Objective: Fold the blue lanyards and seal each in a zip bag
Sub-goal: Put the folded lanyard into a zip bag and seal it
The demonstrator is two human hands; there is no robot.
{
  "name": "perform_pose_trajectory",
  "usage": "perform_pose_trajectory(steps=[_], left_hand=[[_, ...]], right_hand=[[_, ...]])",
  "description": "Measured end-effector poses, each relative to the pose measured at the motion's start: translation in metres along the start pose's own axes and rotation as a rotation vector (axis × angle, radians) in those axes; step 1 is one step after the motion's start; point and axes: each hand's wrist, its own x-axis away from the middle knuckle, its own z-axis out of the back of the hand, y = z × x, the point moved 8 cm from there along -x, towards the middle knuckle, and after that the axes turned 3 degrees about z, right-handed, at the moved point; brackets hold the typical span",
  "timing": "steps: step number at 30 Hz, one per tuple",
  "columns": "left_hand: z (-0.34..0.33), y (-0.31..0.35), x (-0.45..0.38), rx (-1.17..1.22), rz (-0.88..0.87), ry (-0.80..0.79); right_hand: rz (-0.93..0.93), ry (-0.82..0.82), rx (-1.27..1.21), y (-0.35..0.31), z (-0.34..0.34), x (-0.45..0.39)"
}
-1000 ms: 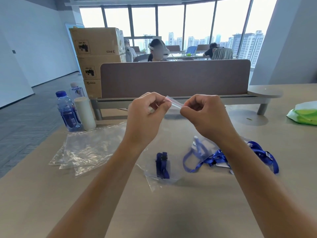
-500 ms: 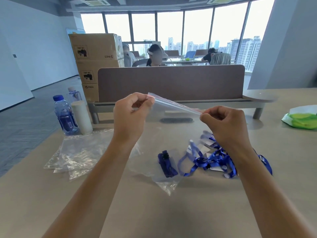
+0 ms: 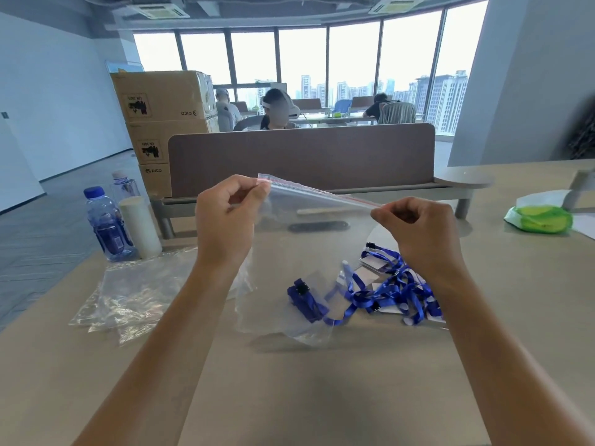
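Clear zip bag (image 3: 309, 239) now hangs stretched; left hand (image 3: 225, 217) and right hand (image 3: 415, 226) have drawn apart, each pinching a top corner; folded lanyard (image 3: 306, 300) sits below, seal seemingly run shut.

We read only "PICO" on the lowest of the stacked cardboard boxes (image 3: 156, 175), upside down on the top one; bottle labels too blurred.

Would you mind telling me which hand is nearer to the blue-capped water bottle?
Left. The left hand pinches the zip bag's left top corner, just right of the blue-capped water bottle; the right hand pinches the far corner, well beyond it.
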Motion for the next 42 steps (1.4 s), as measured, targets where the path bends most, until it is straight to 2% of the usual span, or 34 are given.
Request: perform_pose_trajectory(steps=[10,18,24,34,37,42], left_hand=[[-0.018,0.028,0.02,0.104,0.013,-0.019],[-0.065,0.067,0.065,0.24,-0.003,-0.095],[-0.121,0.094,0.113,0.313,0.029,-0.205],[-0.227,0.121,0.168,0.361,0.075,-0.313],[-0.277,0.118,0.175,0.31,0.067,-0.352],[-0.369,0.084,0.173,0.142,0.047,-0.392]], right_hand=[[-0.036,0.021,-0.026,-0.004,0.056,0.01],[-0.024,0.18,-0.073,0.005,0.146,0.043],[-0.102,0.334,-0.147,0.024,0.222,0.079],[-0.18,0.444,-0.216,0.069,0.311,0.099],[-0.175,0.486,-0.161,0.097,0.329,0.082],[-0.212,0.532,0.003,0.182,0.325,0.036]])
